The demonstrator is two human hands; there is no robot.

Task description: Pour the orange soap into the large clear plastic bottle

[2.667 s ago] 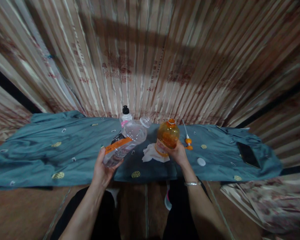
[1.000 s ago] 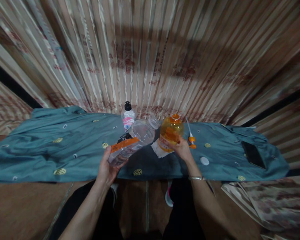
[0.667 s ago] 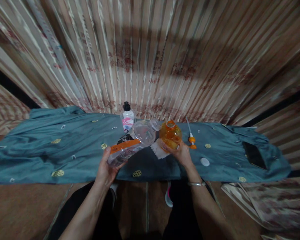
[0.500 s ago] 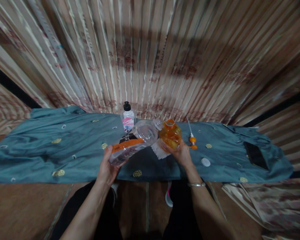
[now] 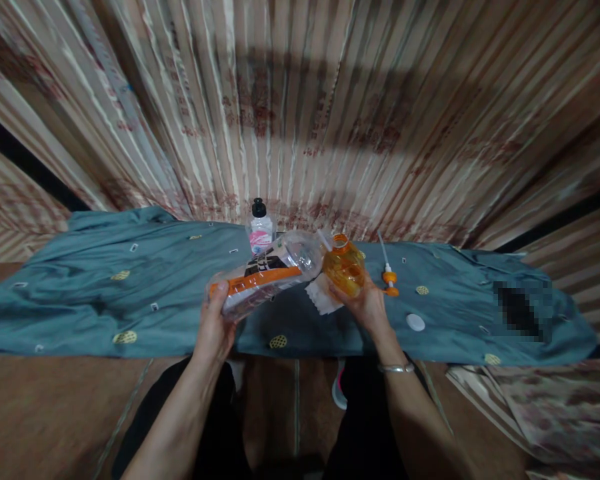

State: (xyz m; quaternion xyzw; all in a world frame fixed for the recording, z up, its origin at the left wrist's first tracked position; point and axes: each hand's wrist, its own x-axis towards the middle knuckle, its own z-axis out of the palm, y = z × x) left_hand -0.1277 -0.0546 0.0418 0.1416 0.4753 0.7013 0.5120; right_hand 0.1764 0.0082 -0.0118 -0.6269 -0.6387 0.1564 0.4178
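Observation:
My left hand (image 5: 216, 331) is closed around the base of a large clear plastic bottle (image 5: 265, 273) with an orange and black label. The bottle is tipped over to the right, its neck close to the mouth of an orange see-through bottle (image 5: 347, 267). Whether the two mouths touch I cannot tell. My right hand (image 5: 364, 303) grips the orange bottle from its lower right side, and that bottle leans slightly left. A white tissue (image 5: 322, 297) lies just below it. An orange and white pump head (image 5: 390, 279) with a thin tube rests to its right.
Behind the clear bottle stands a small bottle (image 5: 261, 233) with a black cap and pink label. A white round lid (image 5: 415, 323) and a blurred-out dark object (image 5: 520, 313) lie on the teal cloth (image 5: 170, 267). A pleated curtain (image 5: 300, 120) hangs close behind.
The clear bottle has been raised at its base and lies nearer level, its neck closer to the orange bottle's mouth. The orange bottle leans a little more to the left.

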